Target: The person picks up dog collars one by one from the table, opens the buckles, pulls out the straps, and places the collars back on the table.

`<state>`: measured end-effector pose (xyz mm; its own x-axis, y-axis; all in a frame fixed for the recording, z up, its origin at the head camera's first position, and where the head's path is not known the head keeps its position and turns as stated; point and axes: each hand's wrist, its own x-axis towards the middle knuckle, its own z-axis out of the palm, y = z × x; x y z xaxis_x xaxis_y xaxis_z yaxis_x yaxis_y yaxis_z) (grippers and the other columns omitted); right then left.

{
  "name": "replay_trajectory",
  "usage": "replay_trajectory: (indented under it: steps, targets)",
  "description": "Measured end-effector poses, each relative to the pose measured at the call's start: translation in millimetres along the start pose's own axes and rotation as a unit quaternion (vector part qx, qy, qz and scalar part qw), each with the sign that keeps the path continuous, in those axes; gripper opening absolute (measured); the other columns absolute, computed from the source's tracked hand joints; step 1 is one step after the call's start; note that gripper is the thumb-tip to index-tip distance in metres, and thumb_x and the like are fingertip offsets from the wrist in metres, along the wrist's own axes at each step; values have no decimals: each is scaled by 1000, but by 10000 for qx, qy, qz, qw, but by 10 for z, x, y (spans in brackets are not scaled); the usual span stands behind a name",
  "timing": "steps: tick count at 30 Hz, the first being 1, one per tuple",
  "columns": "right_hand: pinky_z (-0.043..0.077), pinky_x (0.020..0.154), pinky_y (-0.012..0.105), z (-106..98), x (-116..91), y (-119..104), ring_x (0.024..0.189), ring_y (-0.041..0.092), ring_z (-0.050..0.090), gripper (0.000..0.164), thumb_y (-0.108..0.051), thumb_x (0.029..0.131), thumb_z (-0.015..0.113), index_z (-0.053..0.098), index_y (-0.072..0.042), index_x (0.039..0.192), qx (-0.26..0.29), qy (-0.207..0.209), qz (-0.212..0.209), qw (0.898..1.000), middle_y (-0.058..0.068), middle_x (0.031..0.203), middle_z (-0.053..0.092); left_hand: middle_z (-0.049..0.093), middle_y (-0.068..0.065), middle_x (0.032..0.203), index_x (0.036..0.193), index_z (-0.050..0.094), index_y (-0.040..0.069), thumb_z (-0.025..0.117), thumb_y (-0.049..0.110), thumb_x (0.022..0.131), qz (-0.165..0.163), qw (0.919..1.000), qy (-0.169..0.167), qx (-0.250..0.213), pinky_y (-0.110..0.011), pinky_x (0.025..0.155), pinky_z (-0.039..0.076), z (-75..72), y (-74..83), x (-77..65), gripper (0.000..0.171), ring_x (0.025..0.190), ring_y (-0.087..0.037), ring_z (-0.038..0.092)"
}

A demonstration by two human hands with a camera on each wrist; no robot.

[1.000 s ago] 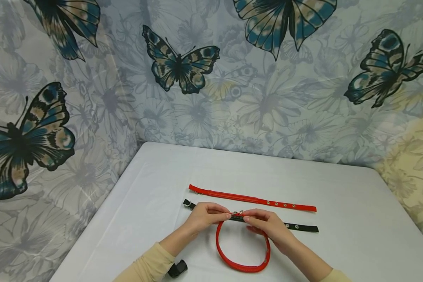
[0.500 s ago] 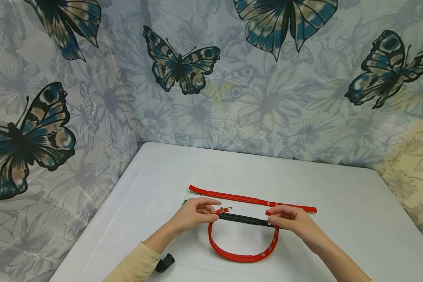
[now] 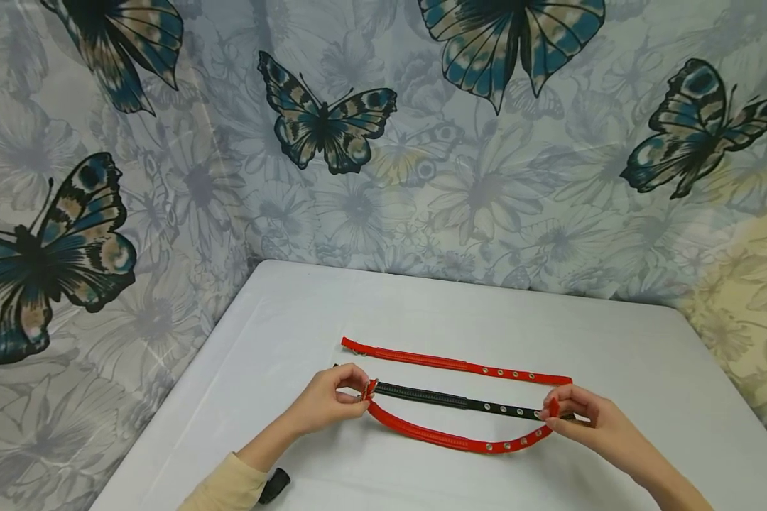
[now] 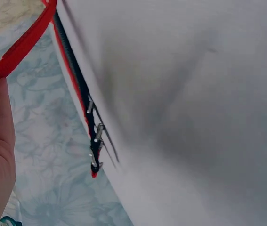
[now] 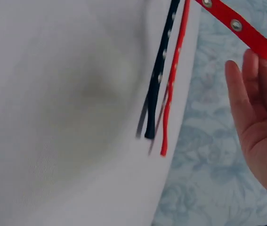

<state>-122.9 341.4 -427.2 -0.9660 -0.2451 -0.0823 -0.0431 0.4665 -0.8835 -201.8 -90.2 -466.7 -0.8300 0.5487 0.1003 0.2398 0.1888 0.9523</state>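
A red collar [image 3: 431, 437] with metal eyelets hangs in a shallow curve between my two hands in the head view. My left hand [image 3: 332, 399] pinches its buckle end between thumb and fingers. The eyelet end is pinched by my right hand [image 3: 581, 413], with the red tip poking up above the fingers. Just beyond the held collar lies a black collar [image 3: 422, 394], its two ends partly hidden behind my hands. In the right wrist view, the eyelets of the held red strap [image 5: 236, 25] show clearly beside the fingers.
A second red collar [image 3: 415, 357] lies stretched out on the white table [image 3: 307, 305], farther back than the black one and roughly parallel to it. A butterfly-print cloth [image 3: 358, 213] hangs behind the table. A black strap [image 3: 274, 485] shows near my left forearm.
My hands have moved apart, left hand to the left and right hand to the right. The red collar has gone from a closed-looking loop to a shallow curve.
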Motion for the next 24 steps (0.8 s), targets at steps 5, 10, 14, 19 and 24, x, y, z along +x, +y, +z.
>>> replay_trajectory:
  steps: [5,10,14,19,24]
  targets:
    - [55,64,28,-74,-92,160,80,11,60,25,-21,90,71,61,-4,106,-889,-48,189,9958,3,92,67,62,-6,98,103,56,5,68,-7,82,213,9989,17,416,-27,74,57,-15,-101,-85,27,92,-17,64]
    - [51,61,25,-100,-164,321,76,4,57,22,-23,88,73,63,-9,100,-1507,-248,582,9866,-4,86,64,62,1,91,99,58,11,68,-3,84,400,9865,-114,1585,-23,73,52,-52,-148,-146,22,83,-7,58]
    - [48,64,22,-87,-180,426,76,0,54,16,-22,87,74,65,-13,97,-2026,-245,391,9782,-10,84,62,63,7,84,91,65,15,72,0,83,677,9644,-154,2551,-23,71,48,-73,-158,-178,18,78,-5,53]
    - [49,65,23,-47,-152,505,72,-1,50,11,-19,84,75,68,-16,92,-2341,-421,329,9707,-12,82,61,64,12,83,86,75,18,74,3,82,803,9385,84,3356,-22,68,47,-70,-143,-210,15,79,-3,53]
    - [47,63,24,-15,-108,529,70,1,46,9,-19,82,77,69,-19,87,-2623,-456,679,9615,-10,81,60,62,10,82,88,78,16,71,1,84,641,9329,286,3532,-23,68,47,-62,-129,-224,17,81,-6,52]
